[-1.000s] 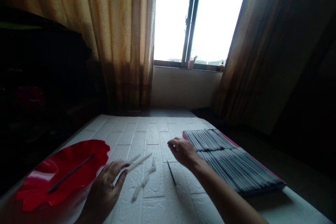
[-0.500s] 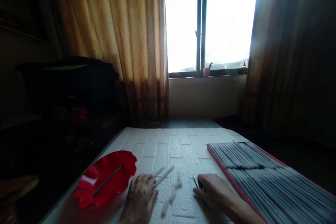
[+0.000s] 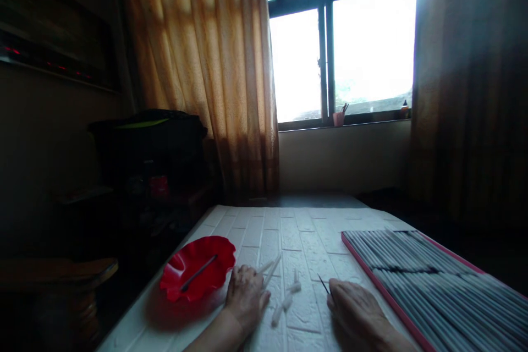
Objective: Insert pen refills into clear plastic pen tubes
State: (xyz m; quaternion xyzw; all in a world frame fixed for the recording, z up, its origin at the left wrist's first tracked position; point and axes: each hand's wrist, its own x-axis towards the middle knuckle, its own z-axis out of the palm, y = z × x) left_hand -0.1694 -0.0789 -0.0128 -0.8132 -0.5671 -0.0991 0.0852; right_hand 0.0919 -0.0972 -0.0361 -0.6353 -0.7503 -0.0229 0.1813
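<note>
Your hands have come down onto the table since before. Your left hand (image 3: pixel 246 300) lies flat on a white tube (image 3: pixel 272 270). Your right hand (image 3: pixel 355 308) pinches a thin dark stick (image 3: pixel 324 284), its end hidden.

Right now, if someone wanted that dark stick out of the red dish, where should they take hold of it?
Probably the upper end of the stick. It lies slanted in the red dish, its lower end down in the bowl and its upper end toward the rim nearest the left hand. Coming from above on that side, fingers could pinch the thin shaft crosswise.
</note>
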